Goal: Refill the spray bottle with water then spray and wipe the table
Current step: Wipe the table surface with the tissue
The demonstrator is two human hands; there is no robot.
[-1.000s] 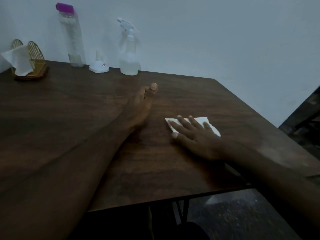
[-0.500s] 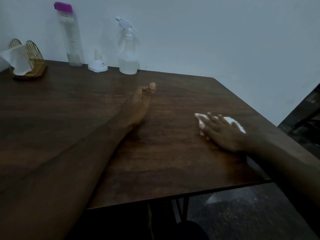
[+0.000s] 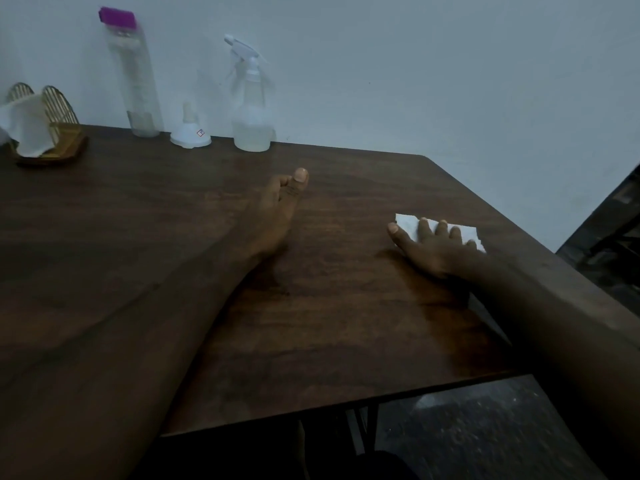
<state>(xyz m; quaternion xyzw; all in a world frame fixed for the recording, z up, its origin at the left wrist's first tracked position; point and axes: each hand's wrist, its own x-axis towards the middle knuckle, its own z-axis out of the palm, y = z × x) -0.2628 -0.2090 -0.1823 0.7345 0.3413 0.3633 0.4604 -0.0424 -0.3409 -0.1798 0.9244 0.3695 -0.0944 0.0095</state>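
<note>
My right hand [image 3: 433,245] lies flat with spread fingers on a white paper napkin [image 3: 407,225], pressing it onto the dark wooden table [image 3: 329,323] near the right edge. My left hand [image 3: 277,209] rests on its side in the middle of the table with the fingers curled in and the thumb up, holding nothing. The clear spray bottle [image 3: 251,109] with a white trigger head stands at the back by the wall, with some water in its bottom.
At the back stand a tall clear bottle [image 3: 136,81] with a purple cap and a small white funnel [image 3: 190,133] turned upside down. A gold napkin holder [image 3: 45,133] with white napkins sits at the far left. The table's right edge and front edge are close to my right arm.
My right hand slid the napkin to the right across the table, then a little further back. My left hand stayed where it was.
</note>
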